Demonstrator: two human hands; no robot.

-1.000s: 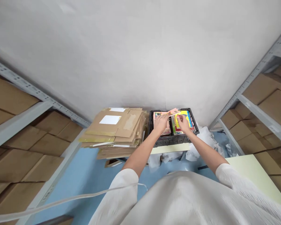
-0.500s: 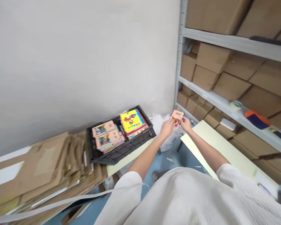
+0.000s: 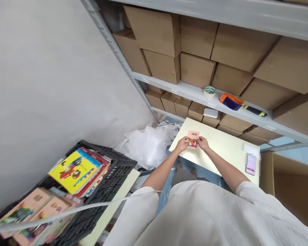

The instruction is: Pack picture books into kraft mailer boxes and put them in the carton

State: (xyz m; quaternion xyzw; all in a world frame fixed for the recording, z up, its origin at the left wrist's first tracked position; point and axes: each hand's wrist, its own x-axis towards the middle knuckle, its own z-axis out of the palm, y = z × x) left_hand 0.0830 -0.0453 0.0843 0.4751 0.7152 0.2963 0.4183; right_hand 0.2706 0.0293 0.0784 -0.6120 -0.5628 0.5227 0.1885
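A small pink book (image 3: 193,134) with a colourful picture on its cover is held up between my two hands. My left hand (image 3: 182,144) pinches its left edge, and my right hand (image 3: 202,142) grips the right edge. Beneath the book lies a pale yellow-green tabletop (image 3: 220,150). To the left stands a black plastic crate (image 3: 118,171) with a yellow picture book (image 3: 74,171) on one stack and several pink books (image 3: 30,213) beside it.
Grey shelving (image 3: 174,89) full of cardboard boxes (image 3: 159,66) rises ahead, with a tape roll (image 3: 209,91) and a box cutter (image 3: 255,110) on one ledge. A phone (image 3: 251,164) lies on the table's right end. Crumpled white paper (image 3: 151,143) is heaped by the wall. An open carton (image 3: 267,171) stands at right.
My view has turned right, away from the crate and toward the shelving. Both hands have carried the pink book from beside the table to over it.
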